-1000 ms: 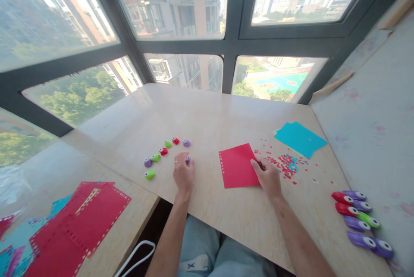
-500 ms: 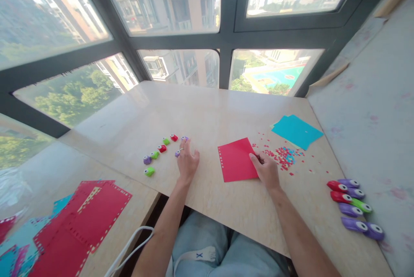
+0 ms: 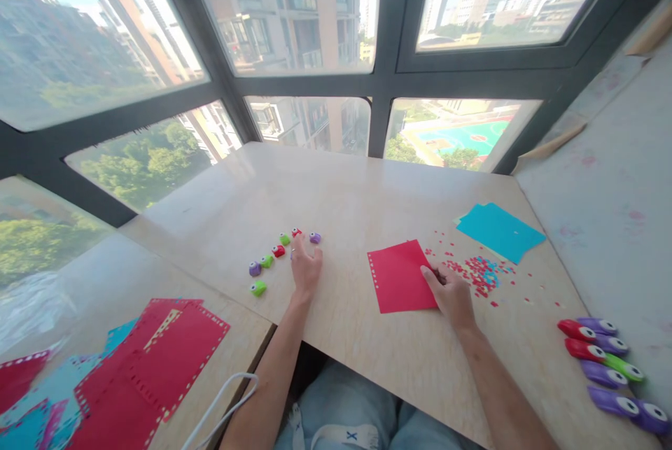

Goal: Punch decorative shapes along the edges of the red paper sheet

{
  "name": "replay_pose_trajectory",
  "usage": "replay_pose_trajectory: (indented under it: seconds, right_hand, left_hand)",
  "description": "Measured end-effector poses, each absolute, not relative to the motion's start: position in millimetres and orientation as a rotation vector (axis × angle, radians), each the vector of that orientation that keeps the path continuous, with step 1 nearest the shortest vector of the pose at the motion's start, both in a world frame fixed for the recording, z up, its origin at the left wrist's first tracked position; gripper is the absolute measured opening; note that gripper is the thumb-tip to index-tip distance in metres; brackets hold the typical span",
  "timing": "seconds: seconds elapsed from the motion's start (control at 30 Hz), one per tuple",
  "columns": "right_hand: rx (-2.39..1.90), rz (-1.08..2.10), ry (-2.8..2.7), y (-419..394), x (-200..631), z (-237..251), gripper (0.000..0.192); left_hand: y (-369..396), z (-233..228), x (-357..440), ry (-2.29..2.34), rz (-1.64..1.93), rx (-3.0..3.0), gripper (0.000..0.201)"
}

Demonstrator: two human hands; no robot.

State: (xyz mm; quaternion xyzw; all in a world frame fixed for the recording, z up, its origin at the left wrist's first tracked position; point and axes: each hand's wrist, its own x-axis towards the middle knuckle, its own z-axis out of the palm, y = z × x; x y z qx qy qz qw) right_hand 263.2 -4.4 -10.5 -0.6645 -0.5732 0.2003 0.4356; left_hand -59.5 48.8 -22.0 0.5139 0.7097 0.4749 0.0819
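My left grip (image 3: pixel 306 266): fingers spread flat on the worktop (image 3: pixel 341 198), fingertips among the small punches (image 3: pixel 286 238).
My right grip (image 3: pixel 452 292): pinching the red sheet's (image 3: pixel 402 275) right edge, beside the paper bits (image 3: pixel 480 273).

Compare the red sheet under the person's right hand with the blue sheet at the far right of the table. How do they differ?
The red sheet is red; the blue sheet is blue. The red sheet shows a row of punched holes along its left edge; the blue sheet shows no such row. The right hand rests on the red sheet's right edge; the blue sheet lies untouched, farther away. Both lie flat on the table.
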Motion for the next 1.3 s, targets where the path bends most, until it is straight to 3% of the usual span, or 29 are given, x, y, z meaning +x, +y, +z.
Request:
replay_pose_trajectory:
  seconds: [0.47,0.83,1.13,1.3]
  right_hand:
    - [-1.657,0.436,-1.44,-6.0,258.8,-5.7,0.037]
    - [-1.706,0.364,-1.388,-5.1,251.9,1.1,0.036]
    - [-1.732,0.408,-1.293,-3.4,251.8,0.6,0.036]
    - [-1.712,0.467,-1.261,-2.8,253.0,-0.1,0.036]
  left_hand:
    - [70.3,-10.8,-83.9,2.225,1.255,1.688,0.031]
    - [45.8,-1.1,-70.3,2.246,1.067,1.776,0.03]
    - [17.6,-11.9,-56.7,1.744,1.117,2.054,0.031]
    - [13.7,-13.3,-39.0,1.512,1.07,2.144,0.044]
